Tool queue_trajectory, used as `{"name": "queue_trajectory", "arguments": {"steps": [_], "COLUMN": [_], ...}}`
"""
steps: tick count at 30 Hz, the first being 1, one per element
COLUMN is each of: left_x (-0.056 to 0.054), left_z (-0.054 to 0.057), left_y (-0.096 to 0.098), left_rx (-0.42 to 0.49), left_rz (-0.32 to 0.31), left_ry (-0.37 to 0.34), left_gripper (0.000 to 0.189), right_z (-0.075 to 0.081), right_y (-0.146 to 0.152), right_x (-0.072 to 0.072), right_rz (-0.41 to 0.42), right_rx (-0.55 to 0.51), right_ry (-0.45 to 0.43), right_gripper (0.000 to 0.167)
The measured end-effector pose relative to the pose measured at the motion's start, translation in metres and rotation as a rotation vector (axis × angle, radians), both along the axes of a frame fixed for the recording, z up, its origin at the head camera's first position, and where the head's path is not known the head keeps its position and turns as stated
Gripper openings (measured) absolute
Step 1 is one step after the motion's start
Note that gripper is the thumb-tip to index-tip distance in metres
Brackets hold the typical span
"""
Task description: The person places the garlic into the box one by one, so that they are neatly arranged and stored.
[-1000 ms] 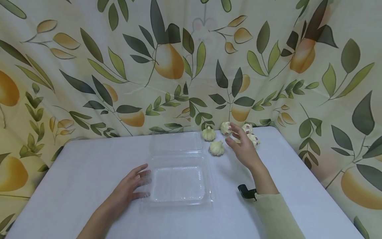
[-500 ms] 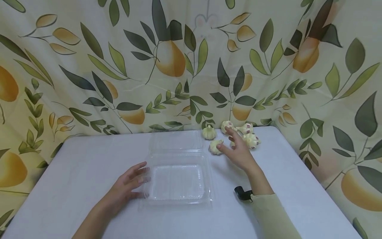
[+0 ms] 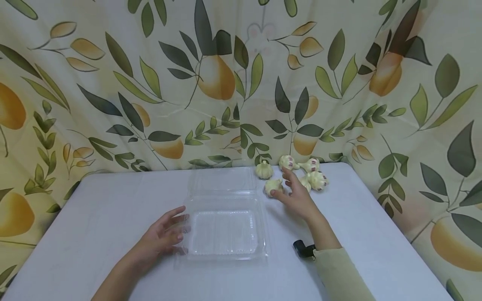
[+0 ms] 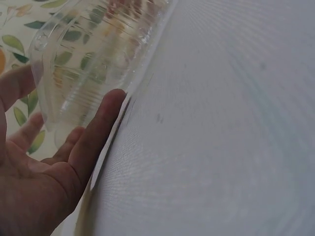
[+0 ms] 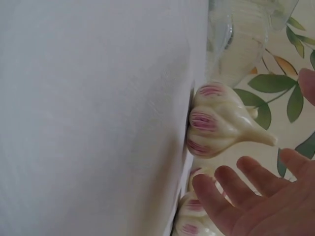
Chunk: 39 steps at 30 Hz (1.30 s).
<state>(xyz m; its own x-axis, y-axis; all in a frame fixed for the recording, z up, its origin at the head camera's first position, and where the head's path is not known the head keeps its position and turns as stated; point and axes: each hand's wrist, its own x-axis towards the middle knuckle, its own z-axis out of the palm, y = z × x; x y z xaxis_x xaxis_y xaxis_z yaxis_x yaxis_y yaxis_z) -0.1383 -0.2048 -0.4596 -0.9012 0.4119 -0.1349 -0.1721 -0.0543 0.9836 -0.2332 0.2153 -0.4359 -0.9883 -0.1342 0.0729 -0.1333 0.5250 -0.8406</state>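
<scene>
Left hand (image 3: 157, 237), fingers extended, at the left edge of a clear plastic clamshell container (image 3: 224, 232), unfolded on the white table (image 3: 124, 196); right hand (image 3: 300, 201), fingers spread and unclosed, beside the garlic bulbs (image 3: 318, 181) right of the lid (image 3: 223, 181), contact with the nearest bulb (image 3: 273, 185) unclear

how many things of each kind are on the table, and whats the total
Garlic bulbs: 6, counting one partly hidden behind the right hand
Clear plastic box, lid open: 1
Total: 7
</scene>
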Motion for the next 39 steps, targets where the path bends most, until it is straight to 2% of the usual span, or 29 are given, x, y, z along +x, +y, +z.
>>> {"name": "queue_trajectory", "arguments": {"steps": [7,13,18,26,33,39], "left_x": [0.0002,-0.0008,-0.0006,-0.0006,-0.0006,0.0001], "left_z": [-0.0007,-0.0028,-0.0035,-0.0039,-0.0036,-0.0031], "left_y": [0.0001,-0.001,-0.0011,-0.001,-0.0001,0.0007], "left_rx": [-0.014,-0.004,-0.004,-0.016,-0.016,-0.012], "left_rz": [0.013,-0.002,-0.004,-0.001,0.003,0.0], "left_ry": [-0.045,-0.03,-0.024,-0.023,-0.02,-0.018], "left_gripper": [0.074,0.074,0.074,0.075,0.075,0.075], "right_z": [-0.006,-0.0074,-0.0077,-0.0091,-0.0067,-0.0077], "right_y": [-0.0009,0.0001,-0.0001,-0.0007,-0.0018,-0.0034], "right_x": [0.0008,0.0013,0.0022,0.0013,0.0018,0.0026], "right_rz": [0.034,0.044,0.074,0.11,0.132,0.158], "right_rx": [-0.007,-0.005,0.051,0.116,0.128,0.152], "right_ry": [-0.056,-0.091,-0.129,-0.093,-0.062,-0.014], "right_gripper": [0.089,0.091,0.086,0.074,0.067,0.042]}}
